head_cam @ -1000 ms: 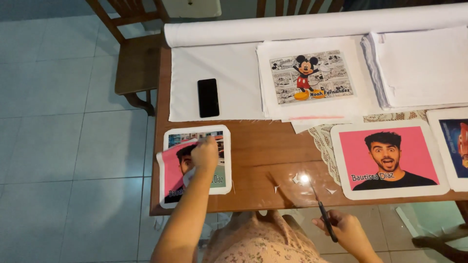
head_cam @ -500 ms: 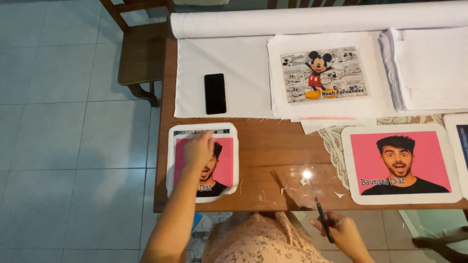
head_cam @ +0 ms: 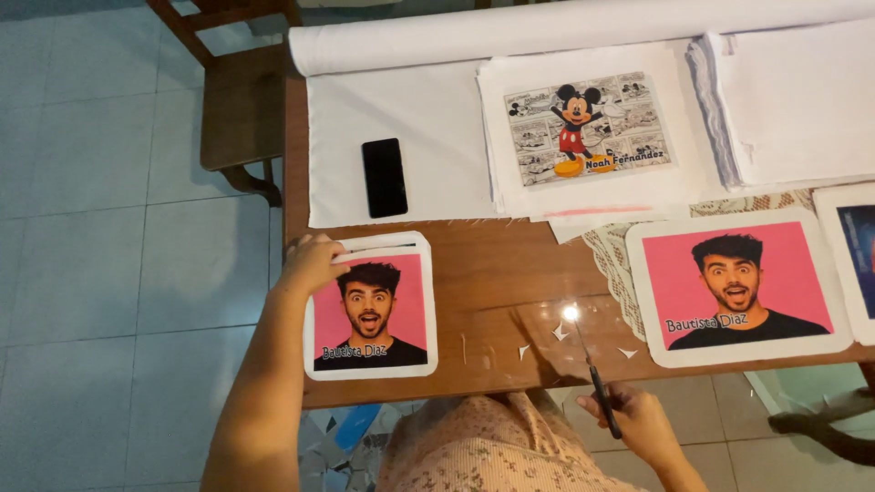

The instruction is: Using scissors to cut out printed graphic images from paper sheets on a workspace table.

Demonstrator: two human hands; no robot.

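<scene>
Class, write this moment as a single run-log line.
left hand: on top-left corner of small pink portrait print | right hand: holding scissors | table: paper scraps

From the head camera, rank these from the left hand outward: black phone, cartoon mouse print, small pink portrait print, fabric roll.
1. Small pink portrait print: under the left hand, touching.
2. Black phone: just above.
3. Cartoon mouse print: upper right.
Fabric roll, along the far edge: too close to call with the phone.
</scene>
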